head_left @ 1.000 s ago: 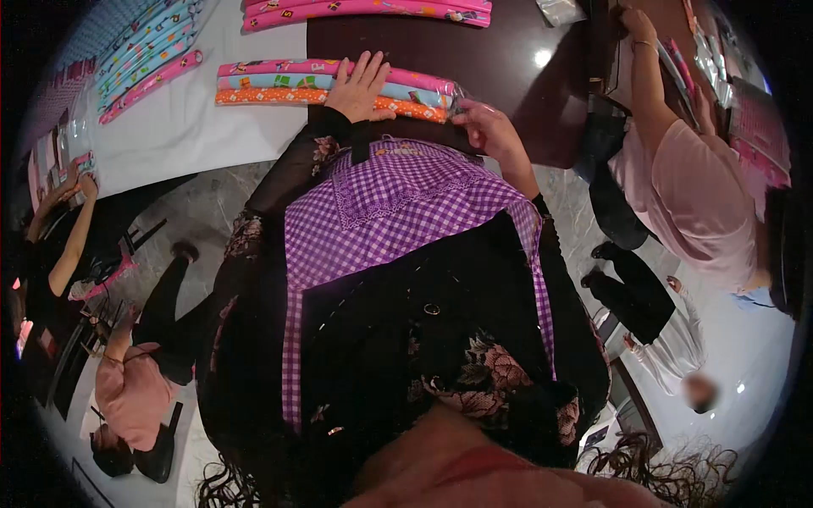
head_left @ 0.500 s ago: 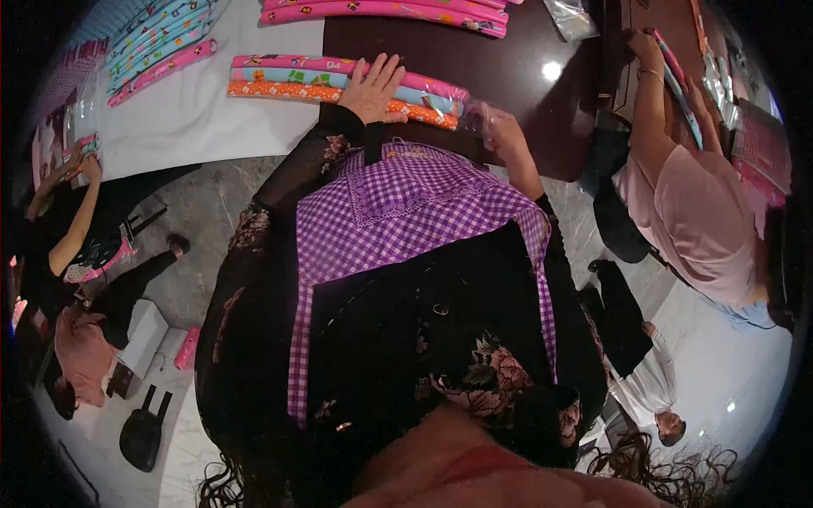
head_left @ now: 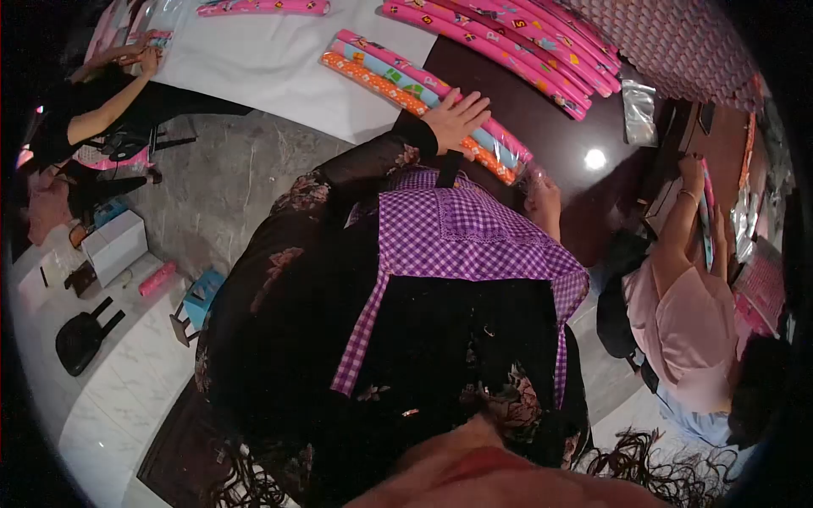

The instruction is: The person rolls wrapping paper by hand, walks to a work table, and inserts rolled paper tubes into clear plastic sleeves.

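In the head view, a bundle of three patterned rolls (head_left: 381, 74), pink, light blue and orange, lies slanted across the table in a clear sleeve. They look like wrapping paper. My left hand (head_left: 457, 121) rests flat on the bundle, fingers spread. At the bundle's near right end, my right hand (head_left: 544, 201) is closed on the gathered end of the clear plastic sleeve (head_left: 532, 175). Its fingertips are partly hidden by the plastic and glare.
More pink rolls (head_left: 508, 52) lie stacked beyond, with another pink roll (head_left: 262, 8) on the white cloth (head_left: 279, 68). Clear plastic bags (head_left: 639, 114) lie on the dark table (head_left: 559, 135). Two co-workers sit at either side, a pink-shirted person (head_left: 682, 326) at right.
The view has turned, so the bundle now slants down to the right and more of the pink stack shows. My left hand stays flat on the rolls; my right hand still grips the plastic end.
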Demonstrator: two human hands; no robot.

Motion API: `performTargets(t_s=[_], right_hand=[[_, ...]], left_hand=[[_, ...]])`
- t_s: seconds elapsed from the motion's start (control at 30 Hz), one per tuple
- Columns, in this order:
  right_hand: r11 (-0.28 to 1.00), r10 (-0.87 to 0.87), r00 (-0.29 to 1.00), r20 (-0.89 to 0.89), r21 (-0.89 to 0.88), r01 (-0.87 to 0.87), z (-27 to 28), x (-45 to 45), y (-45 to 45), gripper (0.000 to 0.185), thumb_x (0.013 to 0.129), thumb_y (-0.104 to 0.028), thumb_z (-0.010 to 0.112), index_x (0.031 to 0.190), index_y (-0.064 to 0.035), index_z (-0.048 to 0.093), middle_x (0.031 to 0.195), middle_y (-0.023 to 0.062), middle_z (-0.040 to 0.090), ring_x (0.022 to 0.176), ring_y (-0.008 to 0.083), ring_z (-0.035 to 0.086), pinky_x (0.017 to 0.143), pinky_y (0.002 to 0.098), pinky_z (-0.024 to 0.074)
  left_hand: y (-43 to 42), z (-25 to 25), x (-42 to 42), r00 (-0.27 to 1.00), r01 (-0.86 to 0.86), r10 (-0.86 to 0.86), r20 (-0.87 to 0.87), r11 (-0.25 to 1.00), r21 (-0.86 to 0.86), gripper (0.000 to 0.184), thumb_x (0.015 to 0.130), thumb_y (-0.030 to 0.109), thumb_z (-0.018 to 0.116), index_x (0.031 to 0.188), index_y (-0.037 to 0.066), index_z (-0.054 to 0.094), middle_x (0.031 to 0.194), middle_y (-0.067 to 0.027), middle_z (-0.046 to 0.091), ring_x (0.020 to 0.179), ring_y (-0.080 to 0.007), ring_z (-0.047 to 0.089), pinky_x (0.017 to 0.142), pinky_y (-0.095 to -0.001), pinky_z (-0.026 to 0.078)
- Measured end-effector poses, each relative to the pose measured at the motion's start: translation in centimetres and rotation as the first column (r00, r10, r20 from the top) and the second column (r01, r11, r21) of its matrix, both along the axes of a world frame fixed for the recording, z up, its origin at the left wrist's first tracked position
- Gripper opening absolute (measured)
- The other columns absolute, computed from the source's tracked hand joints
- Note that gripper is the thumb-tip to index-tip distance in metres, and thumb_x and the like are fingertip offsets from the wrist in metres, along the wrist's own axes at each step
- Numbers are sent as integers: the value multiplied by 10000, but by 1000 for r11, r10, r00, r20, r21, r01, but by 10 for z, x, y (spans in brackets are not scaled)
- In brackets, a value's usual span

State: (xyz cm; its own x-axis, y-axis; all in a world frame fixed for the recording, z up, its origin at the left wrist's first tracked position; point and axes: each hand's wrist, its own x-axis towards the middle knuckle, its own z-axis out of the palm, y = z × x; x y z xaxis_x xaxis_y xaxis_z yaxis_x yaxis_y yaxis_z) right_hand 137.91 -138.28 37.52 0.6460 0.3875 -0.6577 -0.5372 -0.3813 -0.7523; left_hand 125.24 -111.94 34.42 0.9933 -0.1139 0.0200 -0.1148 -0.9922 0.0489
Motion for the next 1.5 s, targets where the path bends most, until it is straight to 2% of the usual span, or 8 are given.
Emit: performTargets(t_s=[0.03,0.37,0.73,0.87,0.93,1.03,1.1,1.5], right_hand=[[992,-54,998,-37,111,58,0,1,-2,271,901,-250,612,1030,-16,657,515,-27,449,392,80,376,352,251,280],[989,0,991,-133,145,19,-22,11,6,260,886,-221,631,1075,-43,620,561,-36,452,413,78,364,357,240,276],[999,-51,986,-156,-1,51,-25,17,11,214,843,-211,687,976,-48,647,504,-33,411,396,94,354,364,256,254],[990,-30,981,-194,127,55,-21,15,10,216,841,-201,688,974,-37,644,495,-27,409,392,92,347,370,255,256],[998,-32,973,-227,46,44,0,10,19,65,867,-137,620,865,-82,585,566,-49,428,438,57,328,408,221,264],[997,-42,990,-134,55,50,-5,9,20,189,851,-170,663,964,-20,640,500,-35,413,386,80,331,370,249,266],[997,-36,994,-101,70,43,-9,7,19,176,852,-168,659,949,-21,643,506,-34,423,388,78,338,370,248,268],[992,-96,993,-65,81,102,-20,7,20,169,825,-165,696,902,-23,646,533,-14,483,403,84,395,367,251,283]], left_hand=[[0,-2,0,1000,-5,5,2,1000,-1,988,764,747,451,1435,42,285,1517,-153,191,1406,-333,142,1078,-581,158],[-2,-3,0,999,-15,16,-36,1000,24,1011,757,765,440,1454,57,250,1531,-136,155,1416,-318,105,1087,-580,138],[-2,9,0,999,-3,2,-34,1000,-24,866,826,632,470,1427,34,295,1504,-156,223,1404,-331,152,1087,-575,154],[-2,5,-1,1000,-7,6,-21,998,-69,862,828,633,467,1425,32,300,1505,-159,218,1407,-326,147,1087,-577,152],[-1,6,-1,1000,-7,6,-21,997,-71,862,829,633,466,1424,32,303,1506,-160,216,1408,-324,145,1088,-577,151],[-2,8,0,999,-6,3,-48,998,-58,862,828,633,468,1423,31,306,1508,-158,210,1409,-323,142,1091,-573,145],[-4,3,1,999,-26,26,-41,1000,4,998,757,741,478,1448,53,267,1529,-127,161,1419,-309,88,1096,-573,128],[-3,3,-1,999,-17,17,-37,1000,0,1016,752,752,465,1448,42,259,1532,-124,159,1419,-305,99,1100,-560,129]])
